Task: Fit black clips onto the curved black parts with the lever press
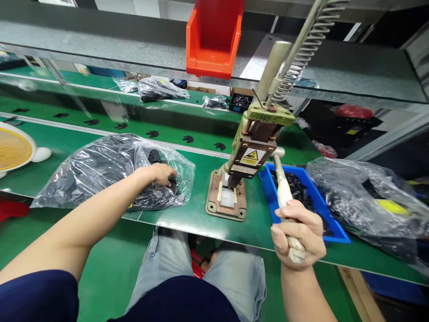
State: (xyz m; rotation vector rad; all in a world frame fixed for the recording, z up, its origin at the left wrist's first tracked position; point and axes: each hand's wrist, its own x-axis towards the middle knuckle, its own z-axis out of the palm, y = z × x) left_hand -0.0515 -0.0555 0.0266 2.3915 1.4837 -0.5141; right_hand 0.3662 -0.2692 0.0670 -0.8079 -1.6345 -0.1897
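Note:
My right hand (298, 235) is wrapped around the taped lever handle (284, 190) of a green hand press (254, 134). The press stands on a brown metal base (212, 197), with a pale block (227, 197) under its ram. My left hand (162, 173) is at the mouth of a clear plastic bag (100, 165) full of flat black parts. Its fingers are curled down among the black pieces (173, 184), and their tips are partly hidden. What they pinch, if anything, does not show.
Right of the press, a blue bin (311, 197) holds black parts beside another clear bag (368, 197). Small black curved pieces (153, 133) lie in a row on the green strip behind. An orange bin (214, 44) hangs over the shelf edge. A yellow fan (15, 147) stands at left.

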